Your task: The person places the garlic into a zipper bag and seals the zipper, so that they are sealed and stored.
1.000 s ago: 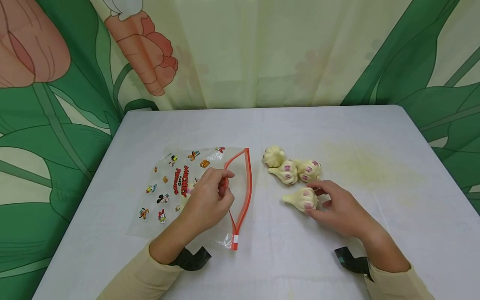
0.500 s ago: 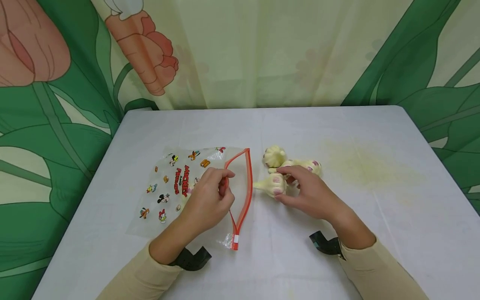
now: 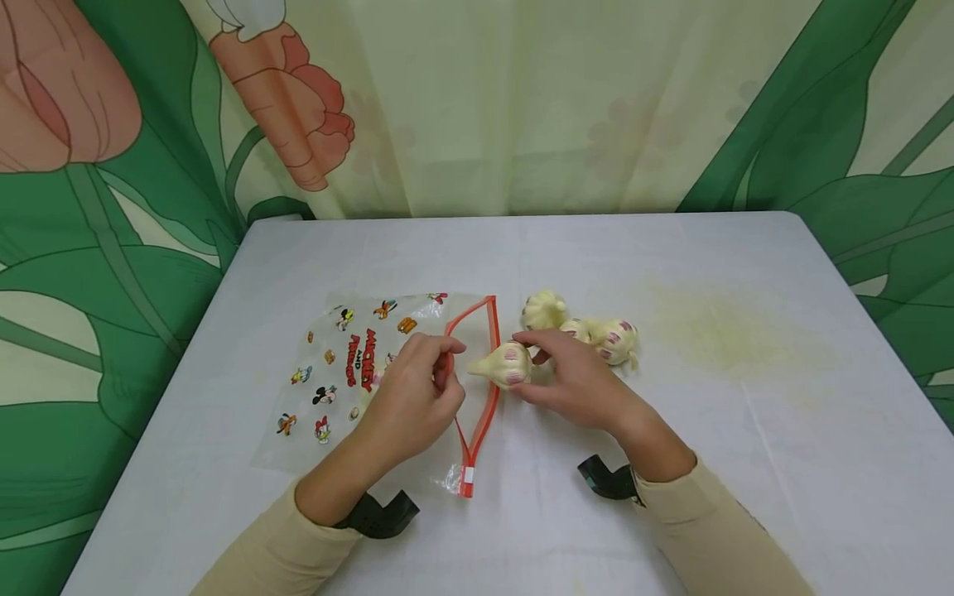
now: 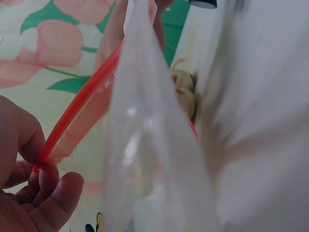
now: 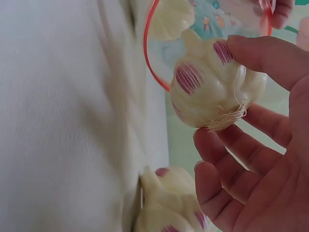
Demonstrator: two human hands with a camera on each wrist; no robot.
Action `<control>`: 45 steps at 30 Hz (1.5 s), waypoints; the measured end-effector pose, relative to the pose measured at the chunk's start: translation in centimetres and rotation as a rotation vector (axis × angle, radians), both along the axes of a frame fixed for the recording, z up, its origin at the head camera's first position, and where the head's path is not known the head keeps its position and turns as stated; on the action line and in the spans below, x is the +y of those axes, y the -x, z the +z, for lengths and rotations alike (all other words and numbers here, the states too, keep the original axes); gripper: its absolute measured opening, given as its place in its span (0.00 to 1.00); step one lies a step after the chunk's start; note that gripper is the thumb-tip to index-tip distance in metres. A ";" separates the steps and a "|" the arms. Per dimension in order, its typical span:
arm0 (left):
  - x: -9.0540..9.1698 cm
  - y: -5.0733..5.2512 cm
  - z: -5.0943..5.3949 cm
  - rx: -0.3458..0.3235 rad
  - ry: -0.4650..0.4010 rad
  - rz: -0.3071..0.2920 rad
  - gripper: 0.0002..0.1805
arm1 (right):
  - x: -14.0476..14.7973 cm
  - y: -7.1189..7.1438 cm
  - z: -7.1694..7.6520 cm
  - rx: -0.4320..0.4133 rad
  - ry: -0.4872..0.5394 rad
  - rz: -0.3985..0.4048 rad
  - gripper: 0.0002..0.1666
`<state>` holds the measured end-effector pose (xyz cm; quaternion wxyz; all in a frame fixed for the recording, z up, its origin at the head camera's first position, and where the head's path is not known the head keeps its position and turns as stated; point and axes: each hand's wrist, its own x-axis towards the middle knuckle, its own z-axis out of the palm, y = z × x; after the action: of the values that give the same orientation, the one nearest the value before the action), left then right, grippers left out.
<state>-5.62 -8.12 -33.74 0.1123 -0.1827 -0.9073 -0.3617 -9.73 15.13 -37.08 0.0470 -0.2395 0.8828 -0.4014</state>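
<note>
My left hand [image 3: 406, 397] pinches the red zip edge [image 4: 79, 104] of a clear, cartoon-printed zip bag [image 3: 339, 434], lifting one side so its mouth gapes to the right. Thumb and fingers of my right hand [image 3: 581, 382] grip a garlic bulb [image 3: 508, 364], pale with purple streaks, right at that mouth. Its stem points left into the opening and its rooty base faces the palm, as the right wrist view shows. Another garlic bulb [image 5: 171, 19] appears through the bag in that view; in the head view my left hand mostly covers it.
Behind my right hand lie three garlic bulbs [image 3: 617, 341] close together, one partly hidden by the hand. A white zip slider [image 3: 468, 474] sits at the bag's near corner. The white-covered table [image 3: 745, 497] ends at a flowered curtain [image 3: 507, 108].
My right hand has carried the garlic bulb leftward, from beside the other bulbs to the bag's mouth. The left hand and the bag have stayed in place.
</note>
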 end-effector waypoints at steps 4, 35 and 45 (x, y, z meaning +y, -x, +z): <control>0.0 0.0 -0.1 -0.010 -0.009 -0.008 0.15 | -1.1 0.2 -0.1 -0.006 0.007 0.025 0.33; 0.2 -0.2 -0.1 -0.053 -0.058 -0.042 0.15 | -6.0 0.6 -1.3 -0.173 0.014 0.048 0.32; 0.2 -0.1 -0.2 -0.046 -0.062 -0.041 0.15 | -6.9 0.5 -1.3 -0.168 0.042 -0.097 0.22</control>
<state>-5.56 -7.89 -33.91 0.0894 -0.1892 -0.8941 -0.3960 -10.18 8.28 -38.37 0.0963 -0.1628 0.8778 -0.4402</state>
